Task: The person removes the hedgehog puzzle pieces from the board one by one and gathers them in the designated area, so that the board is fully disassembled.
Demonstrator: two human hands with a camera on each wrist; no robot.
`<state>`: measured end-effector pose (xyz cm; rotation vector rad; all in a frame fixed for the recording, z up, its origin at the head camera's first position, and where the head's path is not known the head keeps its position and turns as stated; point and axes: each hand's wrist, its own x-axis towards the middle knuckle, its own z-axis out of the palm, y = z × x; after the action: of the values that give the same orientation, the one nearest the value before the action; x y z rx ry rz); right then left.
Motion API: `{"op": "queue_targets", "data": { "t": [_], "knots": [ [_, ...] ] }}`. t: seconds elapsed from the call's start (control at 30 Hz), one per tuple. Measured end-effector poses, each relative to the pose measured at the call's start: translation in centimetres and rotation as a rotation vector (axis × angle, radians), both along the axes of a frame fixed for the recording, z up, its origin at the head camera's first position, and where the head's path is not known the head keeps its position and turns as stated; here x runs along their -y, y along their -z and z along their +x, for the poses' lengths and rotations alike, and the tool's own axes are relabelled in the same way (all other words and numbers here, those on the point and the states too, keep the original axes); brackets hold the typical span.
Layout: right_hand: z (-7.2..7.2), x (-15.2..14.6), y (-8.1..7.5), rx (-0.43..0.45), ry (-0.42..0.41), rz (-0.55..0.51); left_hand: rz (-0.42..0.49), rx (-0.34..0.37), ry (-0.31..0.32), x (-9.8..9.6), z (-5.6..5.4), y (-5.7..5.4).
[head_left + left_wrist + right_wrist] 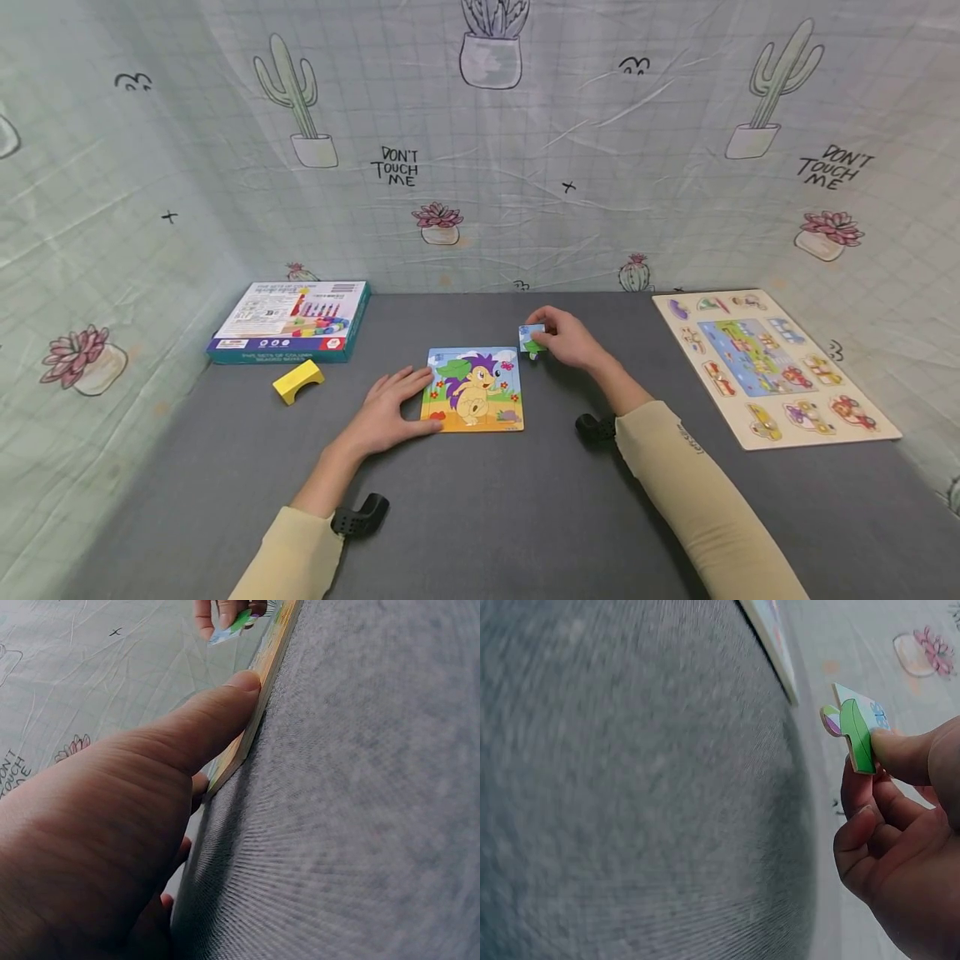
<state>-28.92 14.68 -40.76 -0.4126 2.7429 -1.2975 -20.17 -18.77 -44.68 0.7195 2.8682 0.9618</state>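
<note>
A square hedgehog jigsaw puzzle [474, 392] lies flat on the grey table in the head view. At its left side rests my left hand [386, 414], fingers spread and fairly straight. Its thumb [225, 712] touches the puzzle's near edge, while the other fingers are largely hidden in the left wrist view. Just beyond the puzzle's upper right corner, my right hand [567, 337] pinches a small jigsaw piece [531, 340] between thumb and fingers. In the right wrist view, the piece [859, 739] shows a green leaf, a blue mark and a rounded tab, held above the table.
A boxed toy set [288, 321] lies at the back left, with a yellow arch-shaped block [298, 382] in front of it. On the right is a large wooden picture board [720, 400] with several vehicle shapes. Patterned cloth [510, 183] hangs behind the table.
</note>
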Motion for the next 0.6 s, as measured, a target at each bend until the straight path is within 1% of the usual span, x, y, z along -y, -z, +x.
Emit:
{"op": "queue_targets", "data": {
  "t": [0.3,0.47,0.6],
  "knots": [
    [-0.9,-0.3,1.1,0.005,0.007,0.047,-0.004,0.008,-0.010,0.1,0.0,0.1],
    [-1.2,-0.3,1.4,-0.011,-0.018,0.082,-0.003,0.003,-0.008,0.1,0.0,0.0],
    [-1.1,-0.6,1.4,-0.030,-0.064,0.133,0.005,0.000,-0.004,0.1,0.0,0.0]
  ]
}}
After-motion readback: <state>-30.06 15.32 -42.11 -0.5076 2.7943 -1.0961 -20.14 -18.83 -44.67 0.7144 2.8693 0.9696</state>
